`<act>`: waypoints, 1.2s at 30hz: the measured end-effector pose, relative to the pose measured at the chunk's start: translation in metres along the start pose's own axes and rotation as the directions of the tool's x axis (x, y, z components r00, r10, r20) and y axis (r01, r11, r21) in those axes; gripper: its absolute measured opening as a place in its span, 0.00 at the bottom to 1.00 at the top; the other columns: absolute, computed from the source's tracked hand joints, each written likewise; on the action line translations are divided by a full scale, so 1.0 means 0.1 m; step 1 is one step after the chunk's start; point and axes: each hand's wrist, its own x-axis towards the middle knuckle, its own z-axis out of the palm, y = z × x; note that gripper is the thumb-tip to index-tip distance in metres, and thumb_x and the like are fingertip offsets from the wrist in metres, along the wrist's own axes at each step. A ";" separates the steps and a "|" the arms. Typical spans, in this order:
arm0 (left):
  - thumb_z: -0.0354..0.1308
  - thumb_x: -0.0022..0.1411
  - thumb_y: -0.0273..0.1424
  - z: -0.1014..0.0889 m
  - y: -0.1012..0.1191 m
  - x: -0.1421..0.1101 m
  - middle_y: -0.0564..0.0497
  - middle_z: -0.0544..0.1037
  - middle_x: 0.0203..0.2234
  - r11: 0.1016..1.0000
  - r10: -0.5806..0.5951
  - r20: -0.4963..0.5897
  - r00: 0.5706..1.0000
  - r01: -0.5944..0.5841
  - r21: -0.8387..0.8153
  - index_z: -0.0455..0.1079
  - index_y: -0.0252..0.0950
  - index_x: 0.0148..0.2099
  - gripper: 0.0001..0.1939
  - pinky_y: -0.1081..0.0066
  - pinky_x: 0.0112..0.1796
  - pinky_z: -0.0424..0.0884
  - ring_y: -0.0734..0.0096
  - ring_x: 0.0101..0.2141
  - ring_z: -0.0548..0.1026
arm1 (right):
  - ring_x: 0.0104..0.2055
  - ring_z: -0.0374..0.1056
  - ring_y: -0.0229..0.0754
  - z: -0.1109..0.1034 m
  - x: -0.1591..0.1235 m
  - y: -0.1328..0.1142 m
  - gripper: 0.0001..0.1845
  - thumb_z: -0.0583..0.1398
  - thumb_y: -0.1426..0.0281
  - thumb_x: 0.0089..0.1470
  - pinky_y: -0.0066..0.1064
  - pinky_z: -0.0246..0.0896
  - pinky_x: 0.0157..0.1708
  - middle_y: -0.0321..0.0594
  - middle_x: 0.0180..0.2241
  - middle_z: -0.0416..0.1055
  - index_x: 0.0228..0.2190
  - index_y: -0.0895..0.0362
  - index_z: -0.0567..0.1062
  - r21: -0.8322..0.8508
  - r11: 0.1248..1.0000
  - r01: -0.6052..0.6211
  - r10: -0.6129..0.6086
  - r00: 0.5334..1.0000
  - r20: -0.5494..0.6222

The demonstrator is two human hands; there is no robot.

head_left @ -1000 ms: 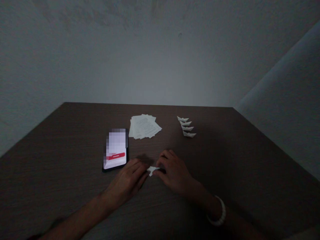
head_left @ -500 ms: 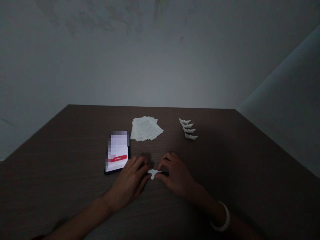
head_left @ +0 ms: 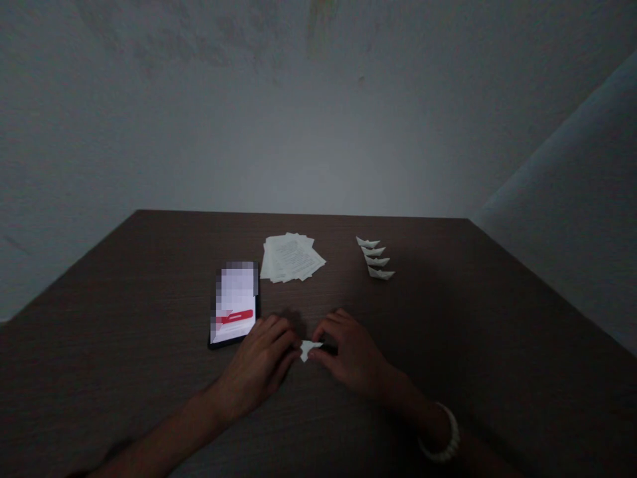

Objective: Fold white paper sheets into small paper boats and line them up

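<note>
A small folded piece of white paper (head_left: 309, 348) is between my two hands, low over the near middle of the table. My left hand (head_left: 266, 355) pinches its left end between thumb and fingers. At the paper's right side is my right hand (head_left: 351, 352), its thumb and forefinger closed about the edge. The fingertips hide both ends of the paper, so its full shape cannot be made out. A white beaded bracelet (head_left: 452, 435) circles my right wrist.
A phone (head_left: 239, 289) with a lit screen lies just beyond my left hand. Behind it is a loose stack of printed paper sheets (head_left: 291, 257). Several small paper boats (head_left: 379, 261) stand in a row at the back right of the dark wooden table (head_left: 174, 245). A wall rises behind.
The fingers have shifted slightly on the folded paper, and a bit more of its right part shows. The phone, sheets and boats stay in place.
</note>
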 end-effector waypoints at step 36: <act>0.54 0.64 0.27 -0.13 0.07 0.03 0.51 0.75 0.30 0.962 -0.057 -0.234 0.970 -0.009 -0.272 0.70 0.36 0.38 0.04 0.68 0.35 0.68 0.70 0.33 0.71 | 0.32 0.64 0.38 0.07 -0.06 -0.04 0.01 0.61 0.73 0.51 0.30 0.57 0.36 0.33 0.28 0.73 0.30 0.54 0.73 0.121 0.985 0.126 -0.117 0.990 -0.074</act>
